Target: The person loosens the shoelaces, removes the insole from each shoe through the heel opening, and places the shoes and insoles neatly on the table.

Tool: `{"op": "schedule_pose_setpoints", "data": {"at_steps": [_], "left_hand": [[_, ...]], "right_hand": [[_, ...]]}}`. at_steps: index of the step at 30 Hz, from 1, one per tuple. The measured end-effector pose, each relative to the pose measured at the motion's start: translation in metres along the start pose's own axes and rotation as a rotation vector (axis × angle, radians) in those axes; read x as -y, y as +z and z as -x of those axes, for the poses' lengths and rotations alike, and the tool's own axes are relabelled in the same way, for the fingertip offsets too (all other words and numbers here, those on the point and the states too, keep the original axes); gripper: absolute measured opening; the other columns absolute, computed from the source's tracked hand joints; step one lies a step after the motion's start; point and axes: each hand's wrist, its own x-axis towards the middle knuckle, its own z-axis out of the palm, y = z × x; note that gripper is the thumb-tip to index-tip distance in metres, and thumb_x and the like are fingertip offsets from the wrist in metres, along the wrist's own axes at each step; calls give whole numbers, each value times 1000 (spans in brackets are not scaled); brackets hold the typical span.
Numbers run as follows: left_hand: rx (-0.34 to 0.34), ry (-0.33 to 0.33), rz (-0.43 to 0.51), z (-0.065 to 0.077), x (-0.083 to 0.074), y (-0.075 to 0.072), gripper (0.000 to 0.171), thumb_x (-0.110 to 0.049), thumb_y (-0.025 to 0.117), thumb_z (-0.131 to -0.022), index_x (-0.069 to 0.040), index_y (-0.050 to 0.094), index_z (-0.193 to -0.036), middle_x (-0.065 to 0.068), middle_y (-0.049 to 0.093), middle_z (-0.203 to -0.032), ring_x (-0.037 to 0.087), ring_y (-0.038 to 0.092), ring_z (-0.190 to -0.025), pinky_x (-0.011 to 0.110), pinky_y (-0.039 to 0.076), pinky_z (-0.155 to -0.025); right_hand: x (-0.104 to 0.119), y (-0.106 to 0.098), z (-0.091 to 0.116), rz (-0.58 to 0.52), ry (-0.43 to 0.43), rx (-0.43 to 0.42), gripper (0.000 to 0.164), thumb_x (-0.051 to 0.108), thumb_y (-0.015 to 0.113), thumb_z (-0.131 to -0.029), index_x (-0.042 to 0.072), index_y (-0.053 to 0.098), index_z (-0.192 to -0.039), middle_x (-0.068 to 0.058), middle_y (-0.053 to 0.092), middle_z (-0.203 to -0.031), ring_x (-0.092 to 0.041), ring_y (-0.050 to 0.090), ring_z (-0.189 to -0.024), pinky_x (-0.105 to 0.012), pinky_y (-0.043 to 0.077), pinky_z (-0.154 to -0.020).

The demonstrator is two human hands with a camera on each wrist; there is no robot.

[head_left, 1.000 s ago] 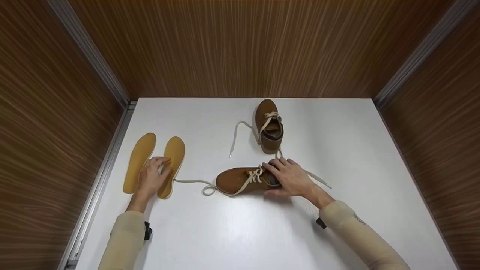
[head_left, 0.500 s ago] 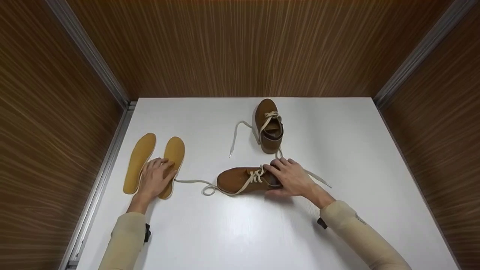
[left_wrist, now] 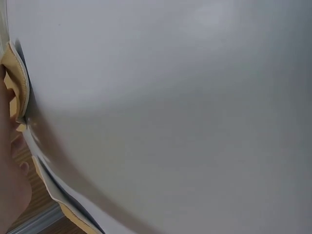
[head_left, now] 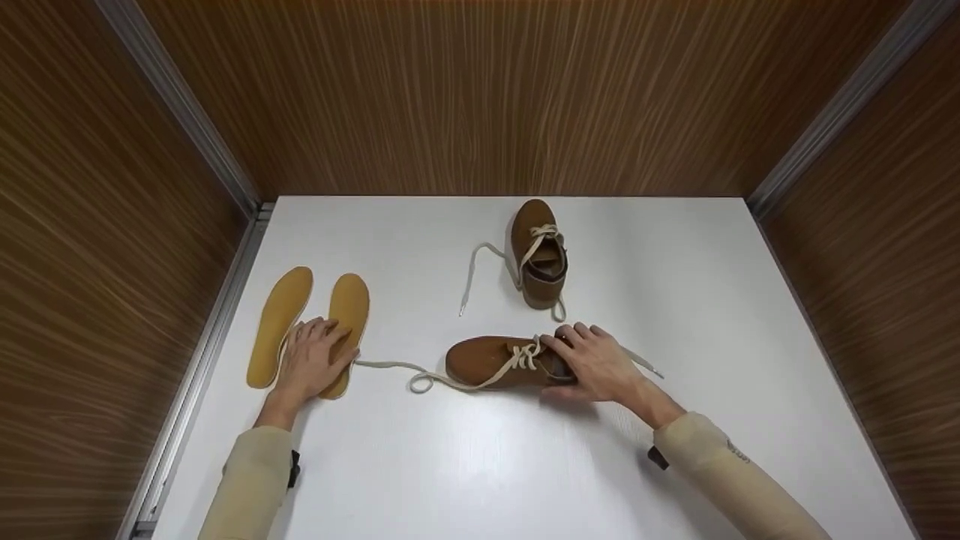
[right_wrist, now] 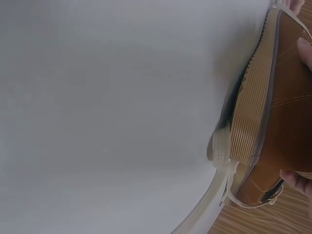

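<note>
Two mustard-yellow insoles lie side by side at the left in the head view. My left hand [head_left: 309,364] rests on the right-hand insole [head_left: 349,296], its thumb by that insole's right edge and its fingers on or beside the left edge. The other insole [head_left: 279,326] lies just left of the fingers. A brown lace-up shoe [head_left: 480,360] lies in the middle, toe to the left. My right hand [head_left: 592,364] grips it around the heel and opening, hiding the heel. In the right wrist view the shoe's ribbed tan sole [right_wrist: 251,107] shows.
A second brown shoe [head_left: 534,217] stands farther back, toe away, its cream lace [head_left: 471,274] trailing left. The front shoe's lace [head_left: 390,365] runs left to the right-hand insole. Wooden panels [head_left: 480,97] enclose the white table [head_left: 480,465] at the back and sides.
My right hand and the front shoe have shifted slightly right. My left hand has spread its thumb across to the right-hand insole's edge; both insoles are nearly where they were.
</note>
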Motion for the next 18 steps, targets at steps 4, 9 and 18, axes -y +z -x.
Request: {"op": "schedule_pose_setpoints", "data": {"at_steps": [4,9,18], "left_hand": [[5,6,-11,0,2,0,55,-49,64,-102,-11,65,-142,22,55,-152,45,42,-148,63,22,-128],[4,6,-11,1,2,1,55,-48,65,-102,-11,64,-143,22,55,-152,45,42,-147,64,22,-128],[4,4,-5,1,0,1,56,-48,65,-102,-11,63,-144,22,54,-152,45,42,-147,64,23,-127]], "right_hand": [[0,-3,7,-4,18,-5,92,82,71,-79,18,57,-144,-9,64,-120,-27,61,-101,-42,56,-77],[-5,-6,18,0,21,-13,90,80,73,-79,17,58,-142,-9,64,-119,-26,62,-99,-41,57,-77],[-8,-8,31,-13,63,-20,90,75,78,-75,18,57,-142,-8,64,-120,-26,63,-100,-42,59,-78]]}}
